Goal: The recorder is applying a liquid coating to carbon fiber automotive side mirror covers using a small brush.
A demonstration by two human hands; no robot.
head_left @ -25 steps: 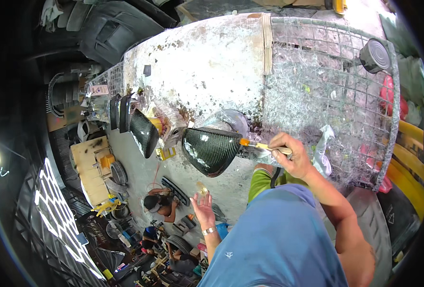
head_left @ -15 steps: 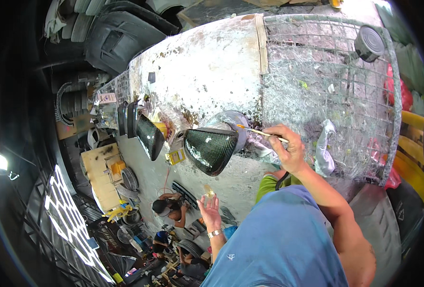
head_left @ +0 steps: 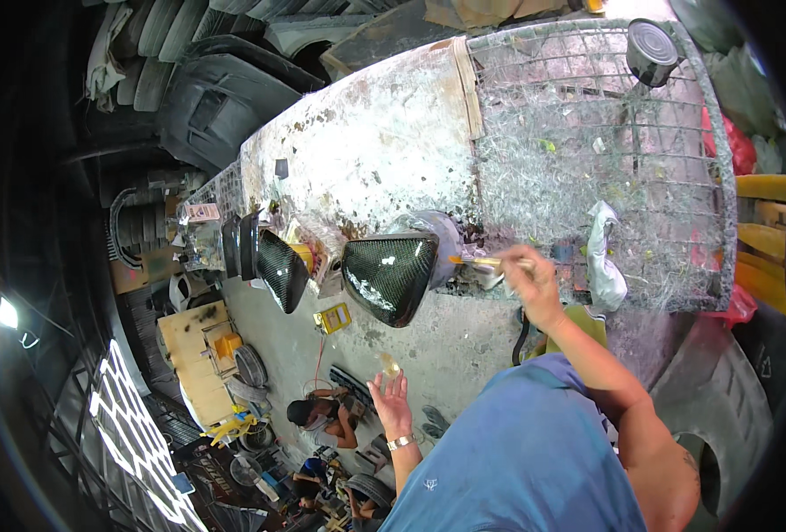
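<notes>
In my right hand (head_left: 532,282) is a thin paintbrush (head_left: 482,262) with an orange-tinted tip, pinched near its handle end. Its tip meets the right edge of a glossy black carbon-fibre cover (head_left: 389,275), rounded like a mirror shell. Behind that cover sits a greyish round support (head_left: 446,238). My left hand (head_left: 391,406), palm up below the cover, has its fingers around a small see-through cup (head_left: 389,365) with something amber in it; the exact grip is hard to make out. Further left stands a second carbon-fibre cover (head_left: 282,270).
The long worktable (head_left: 375,151) has a stained white top and a resin-crusted mesh section (head_left: 552,115). On the mesh stand a metal can (head_left: 653,51) and a crumpled white cloth (head_left: 604,262). A yellow tin (head_left: 332,318) lies beyond my left hand. Several people work on the floor below.
My right hand has shifted slightly down, and the brush tip has slid down along the cover's right edge. The whole view has tilted a little. My left hand still holds the cup.
</notes>
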